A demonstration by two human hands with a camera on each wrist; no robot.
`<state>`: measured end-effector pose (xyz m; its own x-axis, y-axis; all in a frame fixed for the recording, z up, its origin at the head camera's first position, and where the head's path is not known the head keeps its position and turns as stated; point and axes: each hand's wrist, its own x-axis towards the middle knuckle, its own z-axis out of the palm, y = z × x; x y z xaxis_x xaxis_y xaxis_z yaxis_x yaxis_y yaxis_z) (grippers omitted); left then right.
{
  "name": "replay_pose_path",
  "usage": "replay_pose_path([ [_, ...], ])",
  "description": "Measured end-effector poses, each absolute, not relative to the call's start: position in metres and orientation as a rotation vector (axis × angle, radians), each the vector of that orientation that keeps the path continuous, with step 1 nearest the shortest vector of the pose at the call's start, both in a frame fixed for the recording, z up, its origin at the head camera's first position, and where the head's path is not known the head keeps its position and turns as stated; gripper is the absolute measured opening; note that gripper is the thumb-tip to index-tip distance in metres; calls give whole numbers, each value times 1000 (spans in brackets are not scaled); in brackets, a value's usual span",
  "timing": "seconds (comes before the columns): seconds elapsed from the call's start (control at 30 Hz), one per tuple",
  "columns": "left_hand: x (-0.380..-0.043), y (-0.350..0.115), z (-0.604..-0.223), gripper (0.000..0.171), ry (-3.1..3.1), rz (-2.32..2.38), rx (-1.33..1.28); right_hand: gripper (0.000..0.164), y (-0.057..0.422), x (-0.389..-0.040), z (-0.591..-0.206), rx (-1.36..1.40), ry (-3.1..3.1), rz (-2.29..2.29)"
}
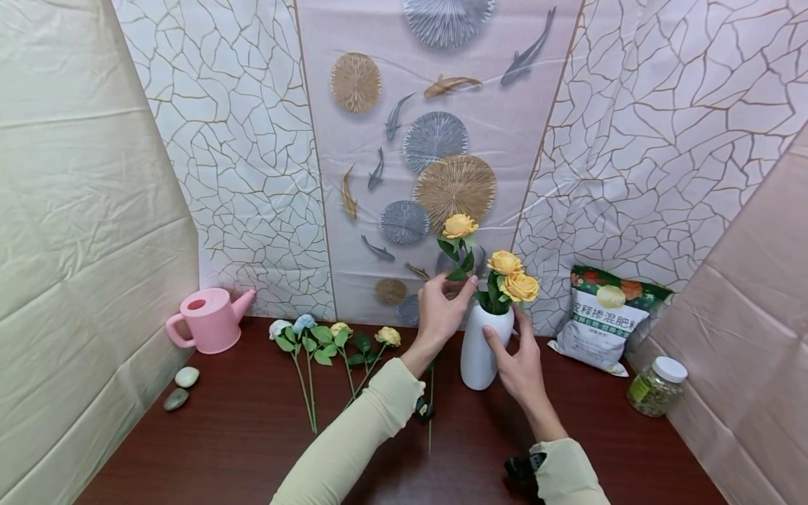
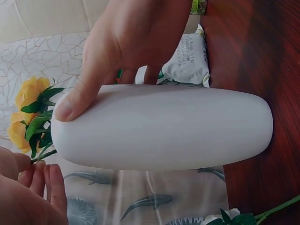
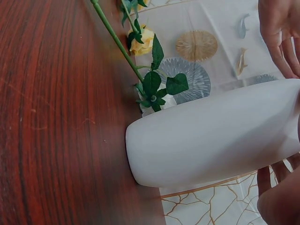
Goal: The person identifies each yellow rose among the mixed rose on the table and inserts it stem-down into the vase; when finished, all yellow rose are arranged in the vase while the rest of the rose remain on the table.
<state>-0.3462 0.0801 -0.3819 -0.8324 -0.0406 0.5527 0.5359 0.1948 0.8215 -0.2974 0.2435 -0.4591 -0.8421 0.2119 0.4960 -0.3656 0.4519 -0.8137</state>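
Observation:
A white vase [image 1: 478, 358] stands upright on the dark red-brown table, with two yellow roses [image 1: 519, 286] in its mouth. My right hand [image 1: 520, 361] grips the vase near its top, thumb on the front. Just left of the mouth, my left hand [image 1: 440, 308] pinches the stem of another yellow rose [image 1: 459, 226], whose bloom rises above the fingers. In the left wrist view, the cut end of this stem [image 2: 47, 155] shows right at the vase's rim. A flower stem [image 1: 431, 407] lies on the table left of the vase; its white bloom appears in the right wrist view.
Several flowers with white, blue and yellow blooms [image 1: 305, 322] lie at the middle left. Farther left are a pink watering can [image 1: 214, 324] and two stones [image 1: 186, 376]. On the right stand a fertilizer bag [image 1: 600, 326] and a white-lidded jar [image 1: 656, 389]. Printed cloth hangs behind.

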Motion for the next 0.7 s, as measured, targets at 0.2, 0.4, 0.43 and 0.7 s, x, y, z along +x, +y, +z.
replay_pose_path([
  [0.2,-347,83,-385,29,-2078,-1652,-421,75,243,-298,-459,124,-2161,1395],
  [0.4,-346,85,-383,25,-2066,-1621,-395,74,243,-298,-459,123,-2151,1395],
  [0.43,-346,86,-382,25,-2063,-1622,-396,74,243,-298,-459,123,-2151,1392],
  [0.7,-348,92,-382,24,-2122,-1615,-399,72,244,-300,-461,129,-2145,1389],
])
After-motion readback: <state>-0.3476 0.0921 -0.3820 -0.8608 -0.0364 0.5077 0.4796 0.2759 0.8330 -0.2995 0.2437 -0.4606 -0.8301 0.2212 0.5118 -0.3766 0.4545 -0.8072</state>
